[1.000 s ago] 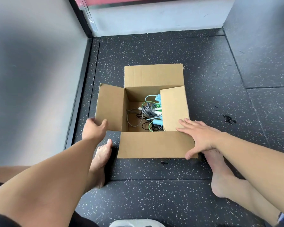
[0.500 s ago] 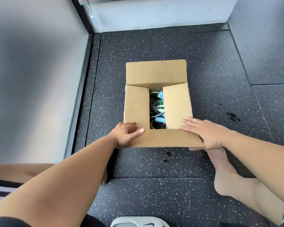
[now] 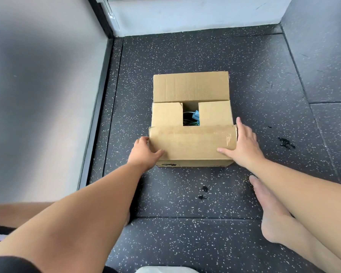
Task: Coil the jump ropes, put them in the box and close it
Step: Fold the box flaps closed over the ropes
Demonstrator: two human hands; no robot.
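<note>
Holding the near flap of the box: the left hand at the flap's left end, the right hand at its right end, just below the centre of the frame.
left hand: thumb laid across the flap's face, fingers curled round the end edge and mostly hidden behind the cardboard.
right hand: pinches the end, thumb pressed on the face near the lower corner, forefinger straight up along the end edge; the other fingers are out of sight (how far they curl I cannot tell).
box: brown cardboard, on the floor at the centre of the frame, its front wall showing as a strip under the near flap.
side flaps: left side flap and right side flap folded inward, lying level, apart, a narrow gap between them.
near flap: leaning over the opening, its free edge covering the near ends of both side flaps.
far flap: not folded down, showing above the side flaps in the picture.
jump ropes: inside the box, seen only through the gap; thin tangled cords and a light blue handle against the right side flap.
floor: dark rubber tiles with pale specks, black spots right of the box and below it.
</note>
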